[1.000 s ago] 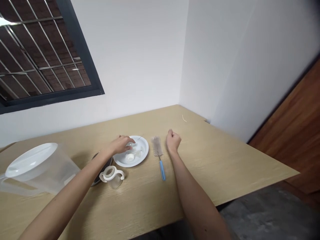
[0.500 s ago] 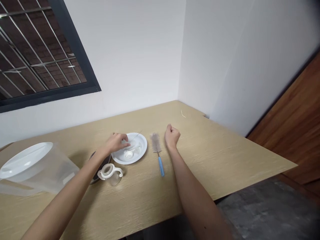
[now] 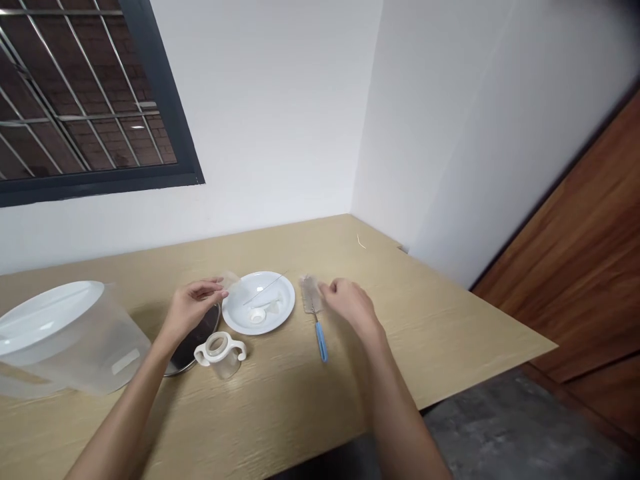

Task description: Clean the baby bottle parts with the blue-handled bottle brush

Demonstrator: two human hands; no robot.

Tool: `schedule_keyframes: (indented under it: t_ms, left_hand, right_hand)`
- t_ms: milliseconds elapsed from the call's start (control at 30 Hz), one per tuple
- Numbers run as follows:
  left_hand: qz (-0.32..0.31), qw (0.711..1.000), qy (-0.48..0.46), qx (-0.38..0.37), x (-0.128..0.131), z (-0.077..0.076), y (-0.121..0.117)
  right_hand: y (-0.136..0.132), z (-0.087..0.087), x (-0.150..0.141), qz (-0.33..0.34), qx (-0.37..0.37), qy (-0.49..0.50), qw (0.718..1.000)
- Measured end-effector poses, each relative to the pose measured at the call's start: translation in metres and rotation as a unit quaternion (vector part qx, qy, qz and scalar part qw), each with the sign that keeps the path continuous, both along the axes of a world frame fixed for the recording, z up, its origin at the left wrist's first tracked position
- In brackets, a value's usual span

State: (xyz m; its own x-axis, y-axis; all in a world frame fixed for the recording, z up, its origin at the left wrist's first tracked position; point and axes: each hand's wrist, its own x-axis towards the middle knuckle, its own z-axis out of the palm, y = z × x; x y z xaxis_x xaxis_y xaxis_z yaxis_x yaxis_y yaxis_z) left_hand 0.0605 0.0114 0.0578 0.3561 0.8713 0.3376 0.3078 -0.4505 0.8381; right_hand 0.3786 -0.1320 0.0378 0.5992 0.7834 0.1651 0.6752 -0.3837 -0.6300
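My left hand (image 3: 196,305) is at the left rim of a white plate (image 3: 231,319), pinching a thin translucent piece (image 3: 231,280) between thumb and fingers. On the plate lie a small white ring (image 3: 257,316), a clear piece (image 3: 273,307) beside it and a thin stick-like rod (image 3: 265,289). My right hand (image 3: 350,301) is closed, fingertips by the bristles of a bottle brush (image 3: 321,340) with a blue handle; whether it holds anything is hidden. Nearer me stands a clear baby bottle (image 3: 227,367) with a white two-handled collar, its top open.
At the left stands a translucent pitcher (image 3: 95,347) with a white lid. A dark round tray (image 3: 197,339) lies between it and the plate, partly behind my left forearm. A thin pale strip (image 3: 361,241) rests near the table's back corner. Walls border the wooden table (image 3: 450,333).
My left hand has lifted from over the plate and moved left with the translucent piece. My right hand has come lower and turned toward the brush. The view has shifted slightly.
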Motion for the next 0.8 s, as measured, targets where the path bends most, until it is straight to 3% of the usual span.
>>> schedule_keyframes:
  t_ms: [133,300,500,600,800]
  left_hand:
    - [0.021,0.999,-0.046,-0.019,-0.004,-0.011,-0.002]
    - [0.045,0.997,-0.049,-0.03,-0.004,-0.011,-0.009]
    - [0.048,0.993,-0.103,-0.03,-0.011,-0.018,-0.016]
    - [0.05,0.984,-0.164,-0.043,-0.016,-0.026,-0.015]
    - [0.048,0.982,-0.182,-0.035,-0.024,-0.032,-0.014]
  right_hand:
    - [-0.032,-0.007,-0.026,0.04,-0.16,-0.058,0.985]
    - [-0.033,-0.019,-0.043,0.082,-0.231,-0.097,0.965]
    - [-0.03,-0.023,-0.046,0.055,-0.232,-0.118,0.964]
    - [-0.032,-0.025,-0.046,0.04,-0.207,-0.077,0.975]
    - [-0.037,-0.032,-0.039,0.009,-0.15,0.037,0.988]
